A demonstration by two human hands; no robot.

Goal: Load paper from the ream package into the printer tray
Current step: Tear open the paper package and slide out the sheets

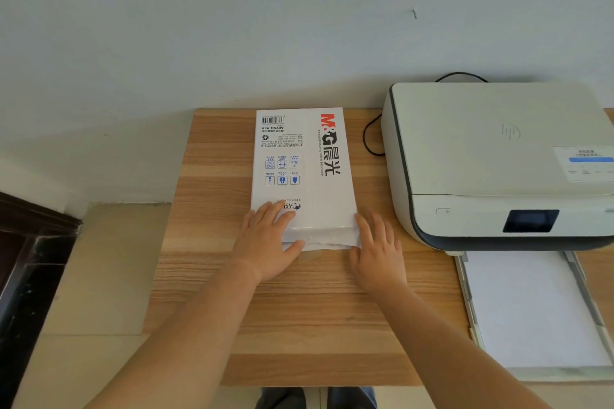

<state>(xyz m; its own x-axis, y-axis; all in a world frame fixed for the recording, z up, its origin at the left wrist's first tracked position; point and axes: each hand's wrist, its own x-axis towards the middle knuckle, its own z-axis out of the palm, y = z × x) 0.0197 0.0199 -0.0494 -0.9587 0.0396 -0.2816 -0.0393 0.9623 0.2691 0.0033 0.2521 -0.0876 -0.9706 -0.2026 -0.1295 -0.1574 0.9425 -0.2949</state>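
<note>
A white ream package (304,163) with red and black lettering lies flat on the wooden table (299,315), its long side running away from me. My left hand (269,242) rests on the near left corner of the package, fingers on top and thumb against the near end. My right hand (377,251) lies flat against the near right corner, fingers spread. A white printer (491,156) stands to the right. Its paper tray (465,292) is pulled out toward me, with white sheets (531,312) lying in it.
A black cable (368,136) loops on the table between the package and the printer. The table's left edge drops to a tiled floor, where dark furniture (30,262) stands. A pale wall is close behind the table.
</note>
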